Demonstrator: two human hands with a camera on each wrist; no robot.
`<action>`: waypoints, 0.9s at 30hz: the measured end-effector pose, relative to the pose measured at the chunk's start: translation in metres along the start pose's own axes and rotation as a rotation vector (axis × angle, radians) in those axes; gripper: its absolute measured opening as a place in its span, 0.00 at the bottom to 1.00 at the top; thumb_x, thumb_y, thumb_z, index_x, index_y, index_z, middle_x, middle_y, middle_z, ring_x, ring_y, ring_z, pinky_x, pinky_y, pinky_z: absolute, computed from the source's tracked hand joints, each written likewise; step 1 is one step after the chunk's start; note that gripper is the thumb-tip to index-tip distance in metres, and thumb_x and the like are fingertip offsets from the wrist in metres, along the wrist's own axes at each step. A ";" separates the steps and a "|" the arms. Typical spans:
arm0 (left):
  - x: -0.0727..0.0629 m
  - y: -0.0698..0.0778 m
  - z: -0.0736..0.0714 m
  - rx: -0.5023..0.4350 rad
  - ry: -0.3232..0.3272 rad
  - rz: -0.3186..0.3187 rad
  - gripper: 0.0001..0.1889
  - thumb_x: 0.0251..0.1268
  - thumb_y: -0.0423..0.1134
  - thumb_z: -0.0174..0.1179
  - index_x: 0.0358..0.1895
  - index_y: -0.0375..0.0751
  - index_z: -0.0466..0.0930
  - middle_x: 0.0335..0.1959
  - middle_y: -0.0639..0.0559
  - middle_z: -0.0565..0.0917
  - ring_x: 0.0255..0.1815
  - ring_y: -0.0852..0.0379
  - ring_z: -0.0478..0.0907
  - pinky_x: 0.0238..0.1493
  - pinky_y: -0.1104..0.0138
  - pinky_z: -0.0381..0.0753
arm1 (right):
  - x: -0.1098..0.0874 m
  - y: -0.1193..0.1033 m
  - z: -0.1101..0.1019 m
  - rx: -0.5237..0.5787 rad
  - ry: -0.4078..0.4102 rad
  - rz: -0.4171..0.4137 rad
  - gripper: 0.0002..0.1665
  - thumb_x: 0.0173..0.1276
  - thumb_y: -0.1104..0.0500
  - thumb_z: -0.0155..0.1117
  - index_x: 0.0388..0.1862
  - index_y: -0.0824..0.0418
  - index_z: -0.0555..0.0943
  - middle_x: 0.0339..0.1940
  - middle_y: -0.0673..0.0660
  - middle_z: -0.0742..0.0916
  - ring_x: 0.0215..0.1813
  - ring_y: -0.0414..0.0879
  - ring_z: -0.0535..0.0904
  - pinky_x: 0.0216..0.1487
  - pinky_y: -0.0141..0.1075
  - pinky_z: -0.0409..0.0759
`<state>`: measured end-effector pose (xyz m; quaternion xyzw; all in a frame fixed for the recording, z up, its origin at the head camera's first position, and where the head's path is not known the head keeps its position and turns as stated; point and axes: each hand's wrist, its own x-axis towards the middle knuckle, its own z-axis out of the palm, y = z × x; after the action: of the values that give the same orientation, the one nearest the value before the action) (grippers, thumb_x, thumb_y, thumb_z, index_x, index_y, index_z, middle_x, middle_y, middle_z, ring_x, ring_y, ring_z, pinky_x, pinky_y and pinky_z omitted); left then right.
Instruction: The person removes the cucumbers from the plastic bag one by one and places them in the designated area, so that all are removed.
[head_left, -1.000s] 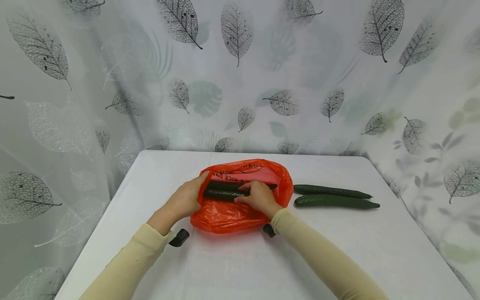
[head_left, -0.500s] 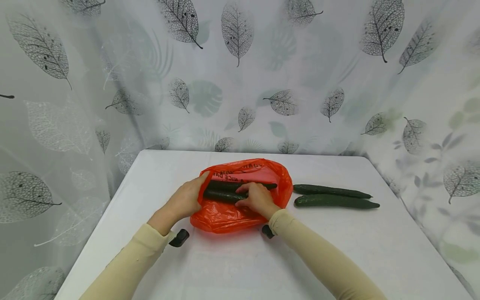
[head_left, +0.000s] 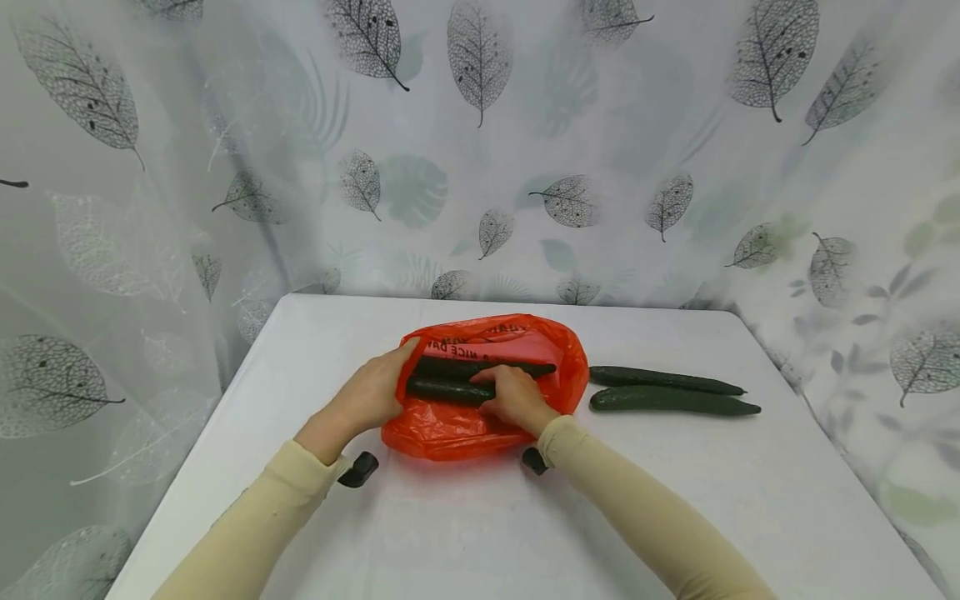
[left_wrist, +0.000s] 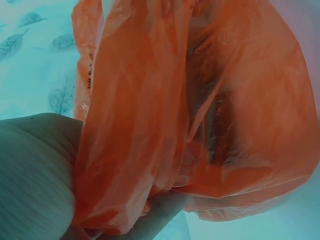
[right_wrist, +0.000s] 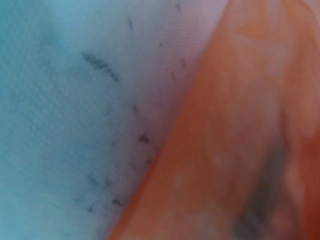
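A red plastic bag [head_left: 450,437] lies mouth up on the table, its dark lettering showing on the inner back wall. My left hand [head_left: 371,390] grips the bag's left rim; in the left wrist view the thumb or a finger shows below the folded plastic [left_wrist: 130,125]. Two dark green cucumbers lie side by side inside, a rear cucumber [head_left: 457,368] and a front cucumber [head_left: 446,390]. Reaching in over the front right rim, my right hand [head_left: 516,398] holds the front cucumber near its right end, which the hand hides. The right wrist view shows blurred bag plastic [right_wrist: 185,165].
Right of the bag, a slimmer cucumber [head_left: 667,380] and a thicker cucumber [head_left: 675,401] lie on the white table [head_left: 450,542]. A leaf-patterned curtain [head_left: 622,150] hangs behind and along both sides. Small black devices sit under both wrists.
The right thumb has shifted slightly to the right along the front cucumber. The left hand, the bag and the loose cucumbers stay in place; the head view has tilted a little.
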<state>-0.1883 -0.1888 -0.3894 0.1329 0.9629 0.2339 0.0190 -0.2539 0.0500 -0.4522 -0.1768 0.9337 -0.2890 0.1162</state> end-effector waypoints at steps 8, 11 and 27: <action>0.002 0.000 -0.002 -0.011 -0.016 -0.002 0.51 0.47 0.21 0.68 0.79 0.31 0.54 0.67 0.36 0.75 0.59 0.40 0.77 0.61 0.48 0.78 | -0.006 0.006 -0.010 0.123 -0.044 0.048 0.25 0.58 0.63 0.79 0.55 0.50 0.88 0.57 0.53 0.84 0.60 0.52 0.75 0.68 0.52 0.71; 0.002 -0.001 -0.001 -0.011 -0.014 0.004 0.50 0.47 0.21 0.68 0.78 0.31 0.54 0.67 0.36 0.75 0.58 0.40 0.78 0.61 0.48 0.77 | -0.008 0.009 -0.014 0.135 -0.055 0.042 0.25 0.56 0.63 0.80 0.54 0.49 0.88 0.58 0.53 0.84 0.60 0.51 0.76 0.67 0.51 0.72; -0.002 0.001 -0.008 -0.009 -0.010 -0.031 0.48 0.50 0.21 0.68 0.78 0.31 0.55 0.68 0.36 0.74 0.60 0.39 0.76 0.62 0.47 0.76 | -0.031 0.017 -0.039 0.362 -0.067 0.014 0.24 0.55 0.67 0.79 0.48 0.47 0.87 0.53 0.51 0.84 0.60 0.53 0.74 0.61 0.52 0.76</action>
<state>-0.1872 -0.1921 -0.3825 0.1191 0.9637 0.2372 0.0278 -0.2425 0.0952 -0.4271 -0.1559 0.8633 -0.4453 0.1793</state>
